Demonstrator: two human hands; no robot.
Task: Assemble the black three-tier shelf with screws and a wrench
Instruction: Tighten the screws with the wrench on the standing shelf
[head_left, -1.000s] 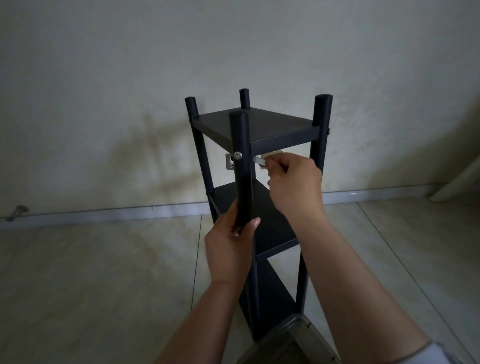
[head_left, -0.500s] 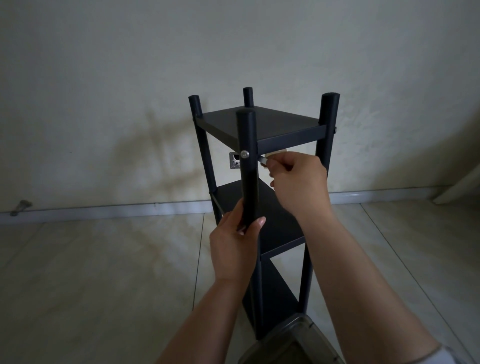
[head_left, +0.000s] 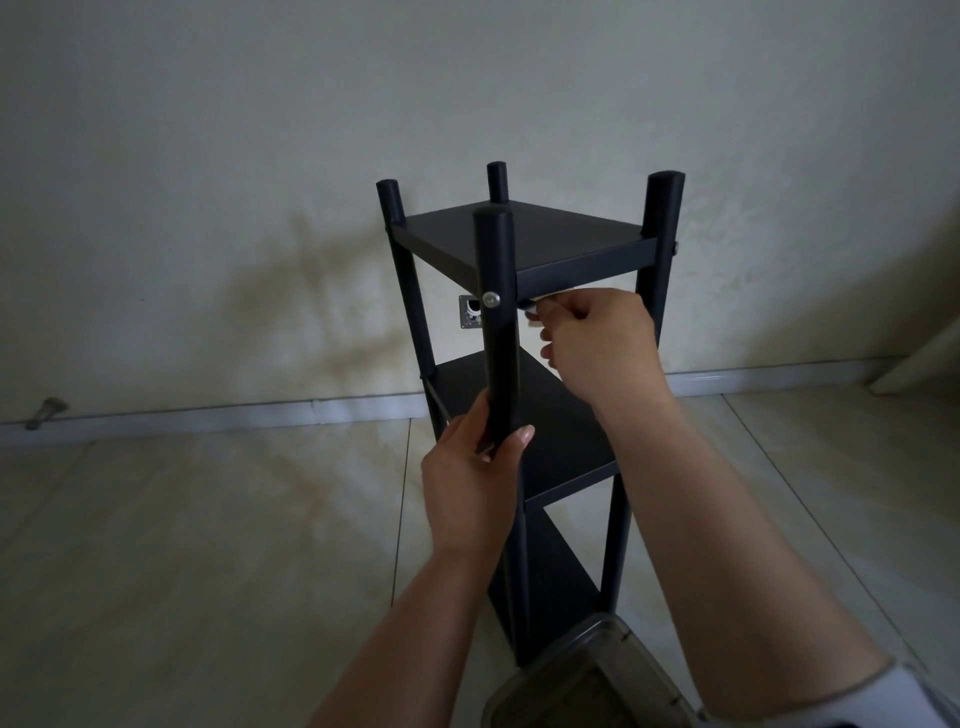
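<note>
The black three-tier shelf stands upright on the tiled floor in front of the wall. A silver screw head shows on the near front post just under the top tier. My left hand grips that post below the screw. My right hand is right of the post, under the top tier's edge, and pinches a small metal wrench whose tip points toward the post. Most of the wrench is hidden in my fingers.
A clear plastic container sits on the floor at the shelf's foot, bottom centre. A small metal wall plate shows behind the shelf. A white skirting runs along the wall, with a small grey object at far left.
My right hand and the wrench have shifted slightly up and right under the top tier. The view has edged a little; my left hand keeps its grip on the post.
</note>
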